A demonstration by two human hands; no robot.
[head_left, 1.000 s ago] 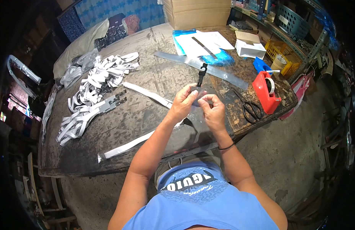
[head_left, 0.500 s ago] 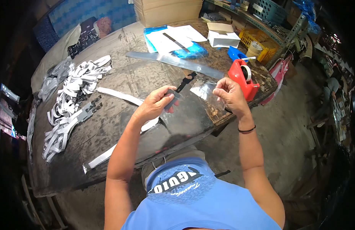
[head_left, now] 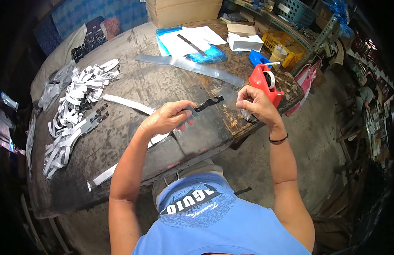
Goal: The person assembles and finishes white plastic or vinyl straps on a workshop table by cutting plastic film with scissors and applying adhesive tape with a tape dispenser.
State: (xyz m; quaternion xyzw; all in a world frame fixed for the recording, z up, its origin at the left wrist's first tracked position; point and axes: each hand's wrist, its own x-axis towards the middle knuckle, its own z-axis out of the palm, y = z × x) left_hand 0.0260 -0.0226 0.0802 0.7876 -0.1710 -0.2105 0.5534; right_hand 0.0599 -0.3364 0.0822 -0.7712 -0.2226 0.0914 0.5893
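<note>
My left hand [head_left: 169, 117] is closed around a dark grey flat end piece [head_left: 189, 112] of what looks like a strap. A black plastic hook [head_left: 209, 103] sticks out of it to the right, pointing at my other hand. Under my left forearm a white strap [head_left: 129, 103] lies across the table; whether it joins the held piece is hidden. My right hand [head_left: 257, 104] is pinched shut, thumb against fingers, just right of the hook and apart from it. Thin clear plastic [head_left: 246, 114] shows beneath its fingers, faint against the table.
A red tape dispenser [head_left: 261, 80] stands beyond my right hand. A long clear plastic strip [head_left: 192, 67], papers [head_left: 188, 42] and a white box [head_left: 244, 41] lie farther back. Heaped white straps [head_left: 80, 102] cover the left. The table edge [head_left: 197, 157] runs near my body; another person [head_left: 366, 97] is far right.
My left hand has turned, so the black hook now points more level to the right. The shiny clear plastic beside my right hand has shifted and shows less. The view moved slightly.
</note>
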